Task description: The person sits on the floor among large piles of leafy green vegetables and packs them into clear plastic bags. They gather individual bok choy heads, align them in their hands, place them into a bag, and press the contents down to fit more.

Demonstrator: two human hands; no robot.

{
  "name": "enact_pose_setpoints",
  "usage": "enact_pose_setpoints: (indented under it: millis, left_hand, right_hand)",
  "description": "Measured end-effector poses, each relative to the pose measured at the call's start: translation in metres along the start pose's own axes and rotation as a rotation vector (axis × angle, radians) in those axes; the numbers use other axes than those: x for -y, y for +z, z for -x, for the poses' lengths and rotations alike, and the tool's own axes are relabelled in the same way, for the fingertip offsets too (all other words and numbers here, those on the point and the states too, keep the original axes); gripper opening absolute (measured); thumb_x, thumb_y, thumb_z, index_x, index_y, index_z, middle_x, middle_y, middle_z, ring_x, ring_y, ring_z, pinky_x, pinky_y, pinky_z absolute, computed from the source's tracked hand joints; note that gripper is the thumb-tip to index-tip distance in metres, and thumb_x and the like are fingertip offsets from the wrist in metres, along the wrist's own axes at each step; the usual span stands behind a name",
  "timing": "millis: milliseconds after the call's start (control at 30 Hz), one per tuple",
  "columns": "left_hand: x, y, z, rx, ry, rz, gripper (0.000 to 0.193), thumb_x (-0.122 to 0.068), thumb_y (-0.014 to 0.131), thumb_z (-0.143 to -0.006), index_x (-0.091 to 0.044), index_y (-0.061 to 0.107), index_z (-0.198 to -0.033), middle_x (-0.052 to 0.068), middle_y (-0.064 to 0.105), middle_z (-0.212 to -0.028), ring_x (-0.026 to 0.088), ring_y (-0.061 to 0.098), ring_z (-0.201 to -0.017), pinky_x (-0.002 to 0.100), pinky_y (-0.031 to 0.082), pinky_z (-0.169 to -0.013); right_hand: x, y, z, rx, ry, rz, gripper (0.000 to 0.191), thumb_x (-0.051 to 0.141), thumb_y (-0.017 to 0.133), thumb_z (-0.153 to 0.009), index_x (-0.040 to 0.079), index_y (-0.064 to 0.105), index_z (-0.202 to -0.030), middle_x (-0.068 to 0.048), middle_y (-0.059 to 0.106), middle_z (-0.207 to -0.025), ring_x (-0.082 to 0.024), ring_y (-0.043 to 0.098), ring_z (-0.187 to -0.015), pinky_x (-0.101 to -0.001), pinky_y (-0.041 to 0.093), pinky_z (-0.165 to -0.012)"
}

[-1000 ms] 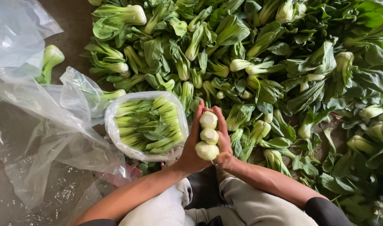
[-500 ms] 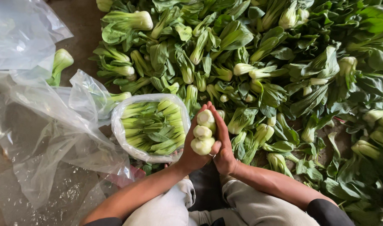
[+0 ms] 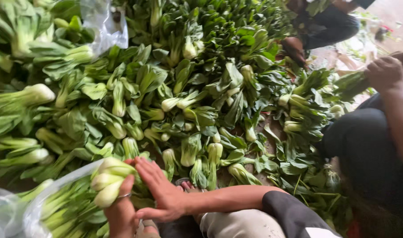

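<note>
Left-hand fingers [image 3: 124, 189] clamped on bok choy bunch [image 3: 106, 180], as before; right hand [image 3: 161, 194] flat, fingers together, beside it. View now shifted right; bag [image 3: 47, 207] left of fingers.

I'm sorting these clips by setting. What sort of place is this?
Probably a produce packing spot, on a farm or at a market. A big pile of bok choy lies on the ground, the left hand holds a bunch at a clear plastic bag, and another person works alongside.
</note>
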State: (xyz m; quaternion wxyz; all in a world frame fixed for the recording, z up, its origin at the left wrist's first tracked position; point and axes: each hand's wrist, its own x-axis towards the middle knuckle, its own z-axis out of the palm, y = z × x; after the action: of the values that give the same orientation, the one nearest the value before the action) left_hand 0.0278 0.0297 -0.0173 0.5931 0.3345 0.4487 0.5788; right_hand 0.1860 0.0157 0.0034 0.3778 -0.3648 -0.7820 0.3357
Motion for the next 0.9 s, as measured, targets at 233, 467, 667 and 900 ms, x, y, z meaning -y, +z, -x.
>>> enact_pose_setpoints:
  millis: [233, 467, 667, 900]
  left_hand:
    - [-0.013, 0.014, 0.010, -0.084, -0.034, 0.226, 0.062, -0.017, 0.070, -0.088, -0.002, 0.050, -0.145, 0.009, 0.058, -0.143, 0.017, 0.055, -0.129, 0.031, 0.040, -0.112]
    - [-0.023, 0.002, -0.006, 0.142, 0.157, -0.081, 0.062, -0.008, 0.074, -0.082, 0.004, 0.057, -0.140, 0.012, 0.058, -0.145, 0.020, 0.058, -0.125, 0.035, 0.042, -0.111]
    - [-0.033, -0.002, -0.004, 0.018, 0.111, 0.121, 0.053, -0.003, 0.065, -0.085, 0.003, 0.057, -0.137, 0.017, 0.063, -0.133, 0.026, 0.060, -0.128, 0.041, 0.042, -0.117]
    - [-0.039, -0.021, -0.008, 0.116, 0.129, 0.112, 0.057, -0.005, 0.064, -0.085, 0.003, 0.053, -0.140, 0.017, 0.059, -0.138, 0.027, 0.060, -0.130, 0.044, 0.042, -0.120]
  right_hand:
    - [-0.011, 0.018, 0.008, 0.028, 0.082, 0.012, 0.089, 0.034, 0.064, -0.104, -0.001, 0.015, -0.170, -0.030, 0.036, -0.160, -0.047, 0.046, -0.145, -0.0472, 0.045, -0.121]
    - [-0.010, 0.016, 0.002, -0.029, 0.010, 0.028, 0.081, 0.018, 0.074, -0.101, -0.001, 0.029, -0.166, -0.024, 0.052, -0.139, -0.038, 0.061, -0.121, -0.0404, 0.057, -0.101]
    - [0.002, 0.017, -0.004, 0.100, -0.086, 0.322, 0.083, 0.032, 0.071, -0.098, -0.007, 0.032, -0.160, -0.030, 0.041, -0.156, -0.047, 0.050, -0.139, -0.0514, 0.042, -0.117]
    - [0.005, 0.014, 0.020, 0.133, -0.349, 0.608, 0.080, 0.049, 0.073, -0.095, -0.001, 0.045, -0.151, -0.026, 0.040, -0.164, -0.042, 0.035, -0.159, -0.0637, 0.017, -0.133]
